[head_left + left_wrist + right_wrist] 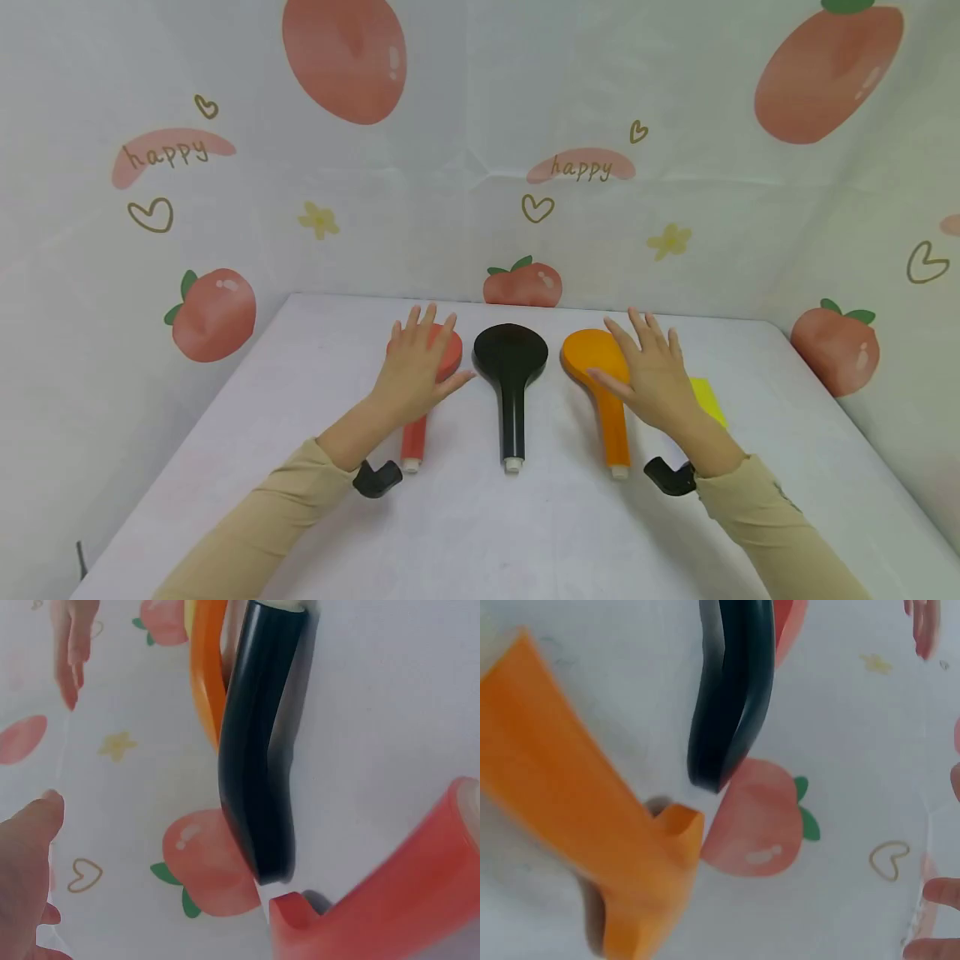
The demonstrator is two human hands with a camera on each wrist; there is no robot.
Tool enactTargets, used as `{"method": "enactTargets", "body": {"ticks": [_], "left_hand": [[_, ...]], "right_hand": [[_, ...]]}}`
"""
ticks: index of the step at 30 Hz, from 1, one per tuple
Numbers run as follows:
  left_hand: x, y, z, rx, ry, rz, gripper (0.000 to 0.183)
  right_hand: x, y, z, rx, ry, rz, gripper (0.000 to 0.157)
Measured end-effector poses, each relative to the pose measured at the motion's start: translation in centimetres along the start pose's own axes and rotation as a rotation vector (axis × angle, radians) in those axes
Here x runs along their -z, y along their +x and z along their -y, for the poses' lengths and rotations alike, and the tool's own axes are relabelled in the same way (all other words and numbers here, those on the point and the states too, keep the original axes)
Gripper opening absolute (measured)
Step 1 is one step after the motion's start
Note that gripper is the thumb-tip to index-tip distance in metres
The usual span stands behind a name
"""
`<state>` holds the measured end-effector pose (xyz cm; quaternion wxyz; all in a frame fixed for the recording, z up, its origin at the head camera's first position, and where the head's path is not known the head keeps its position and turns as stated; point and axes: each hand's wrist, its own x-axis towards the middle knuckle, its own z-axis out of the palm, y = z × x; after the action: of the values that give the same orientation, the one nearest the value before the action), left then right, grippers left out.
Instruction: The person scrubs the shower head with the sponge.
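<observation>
From here I see two beige sleeves [258, 521], creased near the cuffs [321, 468]. Beside each shows a curved black piece [379, 481].

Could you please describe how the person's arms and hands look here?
The left sleeve and right sleeve are long, beige and creased, ending short of the hands. The left hand and right hand are bare: no gloves or rings show. A black curved piece appears by the left cuff and a similar black piece by the right; whether they are attached is unclear.
</observation>
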<state>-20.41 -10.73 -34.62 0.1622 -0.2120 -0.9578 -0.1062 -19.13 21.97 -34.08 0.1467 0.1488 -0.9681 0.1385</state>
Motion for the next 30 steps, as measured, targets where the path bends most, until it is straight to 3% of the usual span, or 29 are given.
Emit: {"method": "enactTargets", "body": {"ticks": [5, 13, 19, 30], "left_hand": [[0.5, -0.6, 1.3, 0.039, -0.079, -0.044, 0.071], [0.4, -2.0, 3.5, 0.171, -0.182, -0.015, 0.065], [-0.4, -3.0, 4.7, 0.246, -0.250, 0.066, 0.065], [-1.6, -3.6, 5.5, 0.428, -0.546, 0.252, 0.062]], "right_hand": [[0.4, -0.7, -1.3, 0.000, 0.048, -0.071, 0.065], [0.4, -2.0, -3.6, -0.048, 0.060, -0.141, 0.061], [0.2, -2.7, -5.1, -0.116, 0.034, -0.135, 0.061], [-0.4, -3.5, -7.2, -0.188, -0.004, -0.109, 0.061]]}}
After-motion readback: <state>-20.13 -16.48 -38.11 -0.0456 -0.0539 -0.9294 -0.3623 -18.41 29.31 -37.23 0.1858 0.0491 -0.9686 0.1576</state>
